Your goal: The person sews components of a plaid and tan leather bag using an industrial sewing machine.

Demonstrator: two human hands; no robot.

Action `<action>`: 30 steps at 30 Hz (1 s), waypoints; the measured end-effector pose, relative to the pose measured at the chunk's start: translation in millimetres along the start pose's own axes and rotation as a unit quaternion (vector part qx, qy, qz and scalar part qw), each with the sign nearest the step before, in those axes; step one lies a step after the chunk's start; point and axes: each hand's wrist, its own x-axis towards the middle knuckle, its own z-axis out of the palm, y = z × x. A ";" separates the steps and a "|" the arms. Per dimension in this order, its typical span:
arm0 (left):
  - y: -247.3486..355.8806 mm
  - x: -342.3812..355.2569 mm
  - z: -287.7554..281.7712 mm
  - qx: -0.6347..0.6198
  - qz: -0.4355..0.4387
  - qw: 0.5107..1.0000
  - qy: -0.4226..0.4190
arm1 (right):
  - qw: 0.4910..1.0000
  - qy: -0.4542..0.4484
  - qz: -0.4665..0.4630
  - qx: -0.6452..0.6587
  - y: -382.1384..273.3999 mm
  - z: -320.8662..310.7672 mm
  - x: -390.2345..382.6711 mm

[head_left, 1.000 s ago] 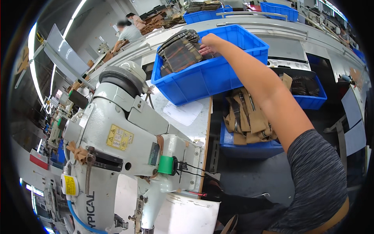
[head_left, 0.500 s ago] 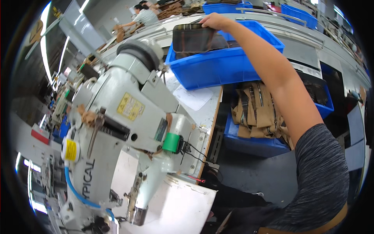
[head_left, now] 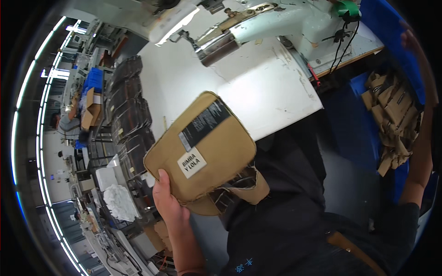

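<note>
My left hand [head_left: 168, 195] grips the lower-left edge of a tan rounded fabric piece [head_left: 216, 152], which carries a black label and a white patch. A folded, tan part with dark plaid inside [head_left: 248, 186] hangs below it. The piece is over my lap, in front of the white work surface [head_left: 276, 101] of a pale sewing machine [head_left: 301, 37]. My right hand [head_left: 410, 41] is at the dim right rim of the view, by a raised blue bin [head_left: 386, 32]; its grip is unclear.
A lower blue bin [head_left: 357, 96] holds tan pieces [head_left: 389, 117] at right. Dark plaid pieces [head_left: 129, 119] lie along the table's left side. A cardboard box [head_left: 92, 110], white fabric heap [head_left: 119, 202] and another person [head_left: 66, 122] are farther left.
The view has swung down and left. My left hand has come into sight holding the tan piece. My right arm, earlier reaching into the bin's plaid stack, now sits at the far right edge.
</note>
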 end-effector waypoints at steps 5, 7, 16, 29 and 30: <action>82.5 14.6 -21.4 -0.025 0.129 0.982 0.133 | 0.940 -0.332 0.027 0.074 -50.8 79.2 -149.4; 99.6 12.4 -23.9 -0.042 0.200 0.976 0.080 | 0.900 -0.416 0.017 0.128 -71.4 121.4 -185.9; 64.9 52.7 -13.9 -0.176 0.084 0.974 -0.118 | 0.895 -0.172 -0.409 0.037 -133.2 303.6 -233.8; 50.3 83.7 -41.2 -0.238 0.096 0.961 -0.103 | 0.939 -0.194 -0.225 0.171 -159.4 371.5 -240.4; 45.4 83.2 -39.6 -0.240 0.091 0.960 -0.112 | 0.904 -0.302 -0.104 0.284 -161.0 371.7 -245.6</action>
